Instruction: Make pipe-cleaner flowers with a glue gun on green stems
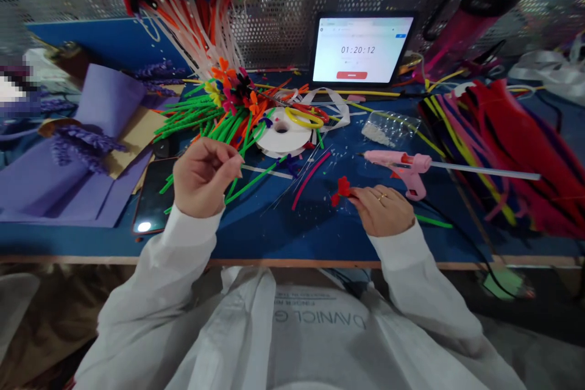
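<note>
1. Left hand (203,177): raised just over the tabletop (297,237), left of centre, fingers curled shut into a narrow pinch. A green pipe-cleaner stem (256,180) runs out from under the fingertips toward the far right. It looks pinched, but the contact itself is hidden, so not certain.
2. Right hand (384,210): resting on the tabletop, right of centre, fingertips closed on a small red pipe-cleaner flower (342,189). The flower sits at the tabletop, well apart from the left hand.
3. Judgement on the step: one part in each hand, stem on the left and flower head on the right, not yet brought together. The work reads as mid-assembly of one flower.
4. Around them:
   - pink glue gun (402,166) lying just beyond the right hand, nozzle pointing left
   - loose pink stem (311,177) between the hands
   - white ribbon spool (283,134) further back
   - heap of finished green-stemmed flowers (228,109) beyond the left hand
   - phone (153,198) flat on the tabletop beside the left hand
5. Judgement on the next move: joining the parts would call for closing the gap between the hands and lining the stem end up with the flower's base. The right hand is full, so reaching for the glue gun would need a free hand.
6. Far side: tablet (361,49) showing a timer.
</note>
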`<state>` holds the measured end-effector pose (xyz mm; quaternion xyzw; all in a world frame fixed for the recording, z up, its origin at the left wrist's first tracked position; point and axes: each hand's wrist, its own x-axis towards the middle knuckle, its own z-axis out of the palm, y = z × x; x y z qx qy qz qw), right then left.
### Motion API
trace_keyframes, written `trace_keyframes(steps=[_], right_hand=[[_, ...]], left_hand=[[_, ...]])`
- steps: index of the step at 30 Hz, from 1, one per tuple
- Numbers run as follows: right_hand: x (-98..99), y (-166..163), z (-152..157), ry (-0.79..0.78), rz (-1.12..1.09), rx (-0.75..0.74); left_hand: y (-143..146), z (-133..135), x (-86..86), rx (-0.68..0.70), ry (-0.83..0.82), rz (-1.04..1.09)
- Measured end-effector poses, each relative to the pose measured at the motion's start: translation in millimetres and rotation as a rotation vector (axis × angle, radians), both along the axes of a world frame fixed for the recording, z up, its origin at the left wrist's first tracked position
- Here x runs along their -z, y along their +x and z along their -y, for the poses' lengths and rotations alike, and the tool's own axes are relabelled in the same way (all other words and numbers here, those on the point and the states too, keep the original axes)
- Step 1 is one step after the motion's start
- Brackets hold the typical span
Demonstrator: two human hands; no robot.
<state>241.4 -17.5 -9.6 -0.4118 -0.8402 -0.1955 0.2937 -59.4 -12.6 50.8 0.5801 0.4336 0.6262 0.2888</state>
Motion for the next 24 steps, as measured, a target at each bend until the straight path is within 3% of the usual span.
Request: trace_keyframes(steps=[2, 4, 8, 13, 18, 24], right_hand=[[5.6, -2.0, -2.6, -0.046, -0.014, 0.058], [9.5, -4.0, -5.3, -0.104, -0.005, 0.085], [15.4, -4.4, -10.9, -0.201, 0.038, 0.091], [24.7, -2.0, -14.4, -0.295, 0.069, 0.059], [31.3, -1.7, -15.3, -0.346, 0.031, 0.077], [29.3, -1.8, -11.1, -0.302, -0.026, 0.138]], left_hand=[[-1.3, -6.2, -2.5, -0.043, 0.031, -0.221], [6.3, -13.9, -1.7, -0.014, 0.044, -0.58], [44.9, -42.8, 7.3, 0.085, 0.192, -1.208], [97.6, -93.2, 28.2, 0.071, 0.176, -1.562], [106.6, -115.2, 36.3, 0.126, 0.082, -1.506], [80.3, -98.7, 21.6, 0.279, -0.088, -0.676]])
